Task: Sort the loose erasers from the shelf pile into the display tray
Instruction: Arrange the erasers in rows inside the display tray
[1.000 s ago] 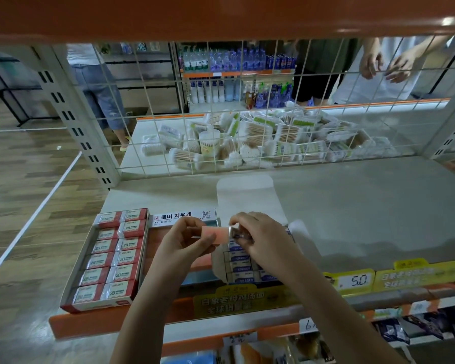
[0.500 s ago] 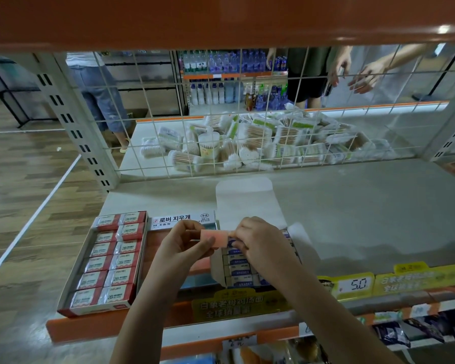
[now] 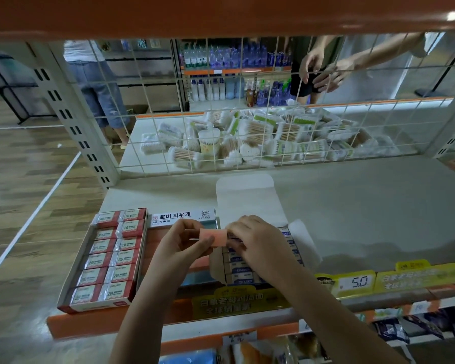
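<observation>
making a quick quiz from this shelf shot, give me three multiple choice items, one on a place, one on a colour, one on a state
1. Where does the tray of red-wrapped erasers sit on the shelf?
A. at its left end
B. at its right end
C. against the wire grid at the back

2. What colour is the eraser held between the hands?
A. blue
B. pink
C. green

3. What is the state of the white box under the right hand?
A. taped shut
C. crushed flat
B. open, flaps spread

Answers: 1 A, the tray lies at the shelf's left front corner. 2 B, the piece pinched by the left hand is pale pink. 3 B, its lid flap lies back on the shelf and blue-labelled erasers show inside.
</observation>
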`<action>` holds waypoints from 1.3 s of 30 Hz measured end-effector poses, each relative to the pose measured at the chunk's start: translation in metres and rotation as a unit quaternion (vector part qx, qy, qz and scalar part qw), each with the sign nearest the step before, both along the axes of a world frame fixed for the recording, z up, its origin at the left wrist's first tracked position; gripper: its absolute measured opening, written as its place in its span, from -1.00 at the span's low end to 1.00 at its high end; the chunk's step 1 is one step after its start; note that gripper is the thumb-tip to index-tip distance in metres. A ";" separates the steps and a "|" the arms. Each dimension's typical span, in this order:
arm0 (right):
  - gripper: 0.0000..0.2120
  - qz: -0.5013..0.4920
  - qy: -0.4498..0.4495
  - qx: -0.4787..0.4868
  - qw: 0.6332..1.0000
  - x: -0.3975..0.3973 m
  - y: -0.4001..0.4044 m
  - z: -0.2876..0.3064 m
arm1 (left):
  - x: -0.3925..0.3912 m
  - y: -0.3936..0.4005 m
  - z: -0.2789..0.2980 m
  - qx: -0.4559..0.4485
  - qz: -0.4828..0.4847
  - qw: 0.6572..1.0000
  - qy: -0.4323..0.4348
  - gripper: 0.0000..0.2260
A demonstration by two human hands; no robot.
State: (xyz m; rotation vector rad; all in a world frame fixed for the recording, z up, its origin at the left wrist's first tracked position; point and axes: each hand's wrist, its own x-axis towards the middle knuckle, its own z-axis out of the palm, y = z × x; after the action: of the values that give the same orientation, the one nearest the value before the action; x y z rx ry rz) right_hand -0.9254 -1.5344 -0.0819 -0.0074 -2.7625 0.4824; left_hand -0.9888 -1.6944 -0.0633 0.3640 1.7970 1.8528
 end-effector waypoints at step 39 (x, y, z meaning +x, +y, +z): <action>-0.57 -0.024 -0.079 -0.173 0.981 0.017 -0.028 0.027 | 0.004 -0.047 -0.003 -0.404 -0.064 0.830 0.380 -0.87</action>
State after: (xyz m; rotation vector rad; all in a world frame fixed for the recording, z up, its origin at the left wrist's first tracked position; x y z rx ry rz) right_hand -0.9087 -1.5624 -0.0548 -0.2019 -2.7836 0.9826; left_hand -0.9851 -1.7412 -0.0662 0.9301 2.7774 0.7005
